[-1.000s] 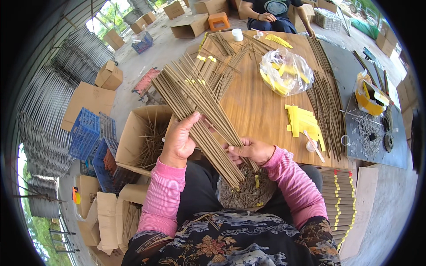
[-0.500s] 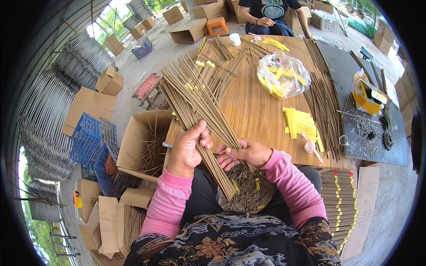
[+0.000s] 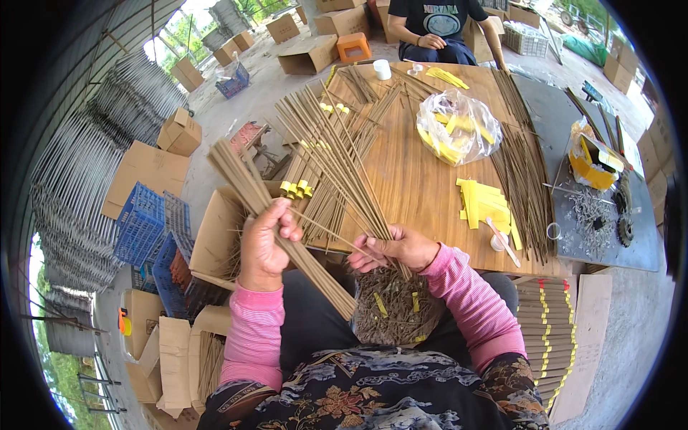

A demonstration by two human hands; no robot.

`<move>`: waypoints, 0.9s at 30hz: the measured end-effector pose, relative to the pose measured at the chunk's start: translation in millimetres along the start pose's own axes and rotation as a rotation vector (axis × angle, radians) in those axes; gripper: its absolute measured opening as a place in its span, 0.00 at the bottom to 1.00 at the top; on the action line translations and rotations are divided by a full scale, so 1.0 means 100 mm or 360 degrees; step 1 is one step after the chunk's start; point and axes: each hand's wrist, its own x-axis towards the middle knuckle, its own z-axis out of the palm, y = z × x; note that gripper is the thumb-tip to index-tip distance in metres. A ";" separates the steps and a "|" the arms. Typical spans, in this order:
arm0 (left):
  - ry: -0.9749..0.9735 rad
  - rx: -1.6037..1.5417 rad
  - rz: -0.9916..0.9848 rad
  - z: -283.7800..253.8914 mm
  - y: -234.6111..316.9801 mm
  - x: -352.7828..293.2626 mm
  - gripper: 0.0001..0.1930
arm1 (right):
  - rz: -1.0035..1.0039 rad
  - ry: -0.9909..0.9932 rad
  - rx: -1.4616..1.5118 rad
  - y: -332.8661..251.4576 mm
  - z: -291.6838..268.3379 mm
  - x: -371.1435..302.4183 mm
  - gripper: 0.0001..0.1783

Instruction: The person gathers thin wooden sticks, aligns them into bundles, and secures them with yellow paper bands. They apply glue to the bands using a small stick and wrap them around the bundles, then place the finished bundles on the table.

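Observation:
My left hand (image 3: 264, 247) is closed around a tight bundle of thin brown incense sticks (image 3: 314, 276), which slants from upper left down over my lap. My right hand (image 3: 395, 251) grips a looser, fanned-out bunch of incense sticks (image 3: 344, 161), its far ends spread over the table. A single stick (image 3: 326, 228) runs across the gap from my left fingers to my right fingers. Below my hands lies a round mass of brown debris (image 3: 394, 315) with yellow scraps in it. Beyond my left hand are stick bundles with yellow bands (image 3: 297, 189).
The wooden table (image 3: 401, 193) bears yellow paper strips (image 3: 487, 204), a clear bag of yellow strips (image 3: 459, 129), a white cup (image 3: 382, 69) and a long row of sticks (image 3: 527, 186). An open carton (image 3: 215, 222) stands at left. Across the table sits a person (image 3: 444, 36).
My left hand has moved left with its bundle, away from the right-hand bunch. One stick now stretches between both hands. My right hand has hardly moved.

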 end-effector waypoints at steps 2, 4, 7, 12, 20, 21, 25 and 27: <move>0.0097 0.0047 0.0147 -0.19 0.29 -0.02 0.04 | -0.0043 0.0008 -0.0019 0.00 -0.04 -0.02 0.15; 0.0308 0.0214 0.0413 -0.48 0.60 -0.01 0.04 | -0.0077 0.0041 -0.0062 0.01 -0.04 0.00 0.14; 0.0656 0.0477 0.0733 -0.84 0.93 0.04 0.06 | -0.0092 0.0091 -0.0102 0.02 -0.04 0.02 0.14; 0.0717 0.0439 0.0748 -1.18 1.02 0.21 0.08 | -0.0042 0.0045 -0.0025 0.02 -0.04 0.04 0.13; -0.0163 -0.0153 -0.0240 -0.26 -0.19 0.43 0.17 | -0.0004 0.0139 -0.0060 0.03 0.02 0.04 0.13; -0.0178 -0.0149 -0.0223 -0.14 -0.30 0.44 0.18 | 0.0015 0.0221 -0.0156 0.04 0.01 0.03 0.13; -0.0340 -0.0074 -0.0088 0.08 -0.50 0.47 0.19 | 0.0071 0.0249 -0.0390 0.07 -0.04 0.04 0.14; -0.0282 -0.0086 -0.0060 0.10 -0.56 0.52 0.16 | 0.0037 0.0188 -0.0284 0.06 0.00 0.03 0.16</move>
